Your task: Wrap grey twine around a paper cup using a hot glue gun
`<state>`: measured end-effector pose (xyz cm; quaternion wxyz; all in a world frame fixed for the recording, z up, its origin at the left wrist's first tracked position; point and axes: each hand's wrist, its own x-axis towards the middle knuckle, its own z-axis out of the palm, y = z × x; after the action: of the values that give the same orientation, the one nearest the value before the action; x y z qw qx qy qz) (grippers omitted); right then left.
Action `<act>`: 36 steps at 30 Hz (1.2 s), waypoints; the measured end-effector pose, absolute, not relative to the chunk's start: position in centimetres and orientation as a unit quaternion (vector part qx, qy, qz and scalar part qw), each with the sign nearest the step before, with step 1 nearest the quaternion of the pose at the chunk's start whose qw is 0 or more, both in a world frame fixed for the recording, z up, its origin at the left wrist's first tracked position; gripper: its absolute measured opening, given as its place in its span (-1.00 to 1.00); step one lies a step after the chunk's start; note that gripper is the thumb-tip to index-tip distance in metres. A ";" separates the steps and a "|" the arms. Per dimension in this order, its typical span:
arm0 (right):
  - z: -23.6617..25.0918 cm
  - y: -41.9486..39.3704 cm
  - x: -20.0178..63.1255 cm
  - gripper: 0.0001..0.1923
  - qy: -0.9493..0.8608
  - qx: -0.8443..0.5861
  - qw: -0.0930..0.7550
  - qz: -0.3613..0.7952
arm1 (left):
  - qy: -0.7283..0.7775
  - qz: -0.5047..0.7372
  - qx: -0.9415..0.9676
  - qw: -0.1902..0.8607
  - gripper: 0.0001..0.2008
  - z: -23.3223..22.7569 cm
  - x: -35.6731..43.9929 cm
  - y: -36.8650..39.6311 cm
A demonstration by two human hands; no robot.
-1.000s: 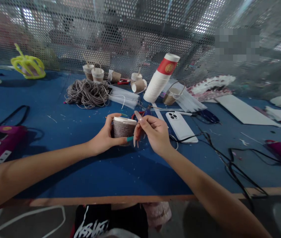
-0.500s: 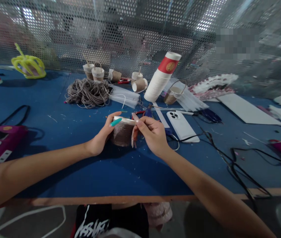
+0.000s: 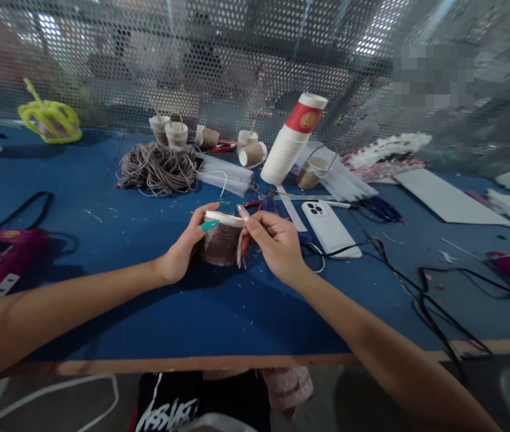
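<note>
Between my two hands is a small cup wrapped in brown cord (image 3: pixel 220 243), its white rim uppermost, low over the table. My left hand (image 3: pixel 187 240) curves around its left side, with the thumb against the upper wall near the rim and the other fingers mostly hidden behind. On the right, my right hand (image 3: pixel 277 240) grips the cup at its edge, thumb and forefinger at the rim and other fingertips pointing down along the wall. Whether a loose cord end is between these fingers is hidden.
A pile of grey cord (image 3: pixel 158 170) and a stack of paper cups (image 3: pixel 287 144) stand behind my hands. A white phone (image 3: pixel 330 228) lies to the right, with black cables (image 3: pixel 399 279) beyond it. A purple glue gun (image 3: pixel 12 258) is at left.
My right thumb and forefinger have shifted slightly at the cup's rim. The cup's white rim shows a little more; both hands stay on it.
</note>
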<state>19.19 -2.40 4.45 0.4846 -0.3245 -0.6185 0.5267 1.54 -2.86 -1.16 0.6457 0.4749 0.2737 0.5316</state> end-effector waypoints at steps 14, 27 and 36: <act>4.4 -2.7 19.0 -0.65 -0.614 -0.335 0.496 0.515 | 0.297 0.519 0.482 0.641 -0.34 -0.4 1.3 -3.1; 4.3 -2.8 18.7 -0.63 -0.605 -0.343 0.500 0.516 | 0.289 0.523 0.503 0.625 -0.32 -0.4 1.3 -3.0; 4.2 -2.8 18.8 -0.62 -0.614 -0.350 0.495 0.506 | 0.294 0.524 0.493 0.629 -0.39 -0.9 1.3 -3.0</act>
<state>18.82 -2.80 4.17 0.4948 -0.3497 -0.6136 0.5063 1.28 -3.01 -0.88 0.6289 0.4934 0.2944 0.5239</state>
